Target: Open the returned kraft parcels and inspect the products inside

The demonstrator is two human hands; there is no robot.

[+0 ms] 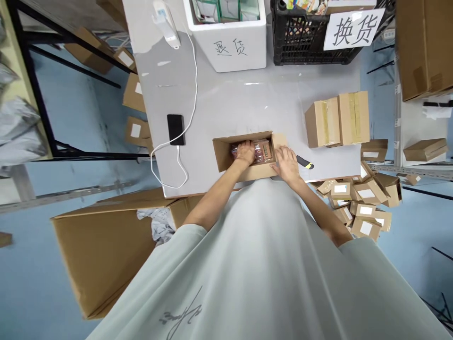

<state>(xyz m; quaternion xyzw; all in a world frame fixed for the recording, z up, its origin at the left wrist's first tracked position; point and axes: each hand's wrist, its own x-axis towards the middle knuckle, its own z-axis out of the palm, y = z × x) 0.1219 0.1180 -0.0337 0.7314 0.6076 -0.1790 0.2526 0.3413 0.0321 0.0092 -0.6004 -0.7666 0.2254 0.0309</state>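
An open cardboard box (255, 175) stands at the table's front edge, right before my body. Inside lies a clear plastic-wrapped packet (261, 150) with reddish contents and a brown label at its right end. My left hand (246, 152) reaches into the box, its fingers curled over the packet; the fingertips are partly hidden. At the box's right end, my right hand (287, 162) grips the wall and flap between thumb and fingers. A black and yellow utility knife (305, 162) rests on the table just right of that hand.
Two taped cartons (336, 120) stand on the right. A white foam bin (240, 47) and a black crate (300, 42) line the back. A phone (176, 129) with a white cable lies left. Small boxes (364, 208) are heaped below right; a large carton (106, 245) stands below left.
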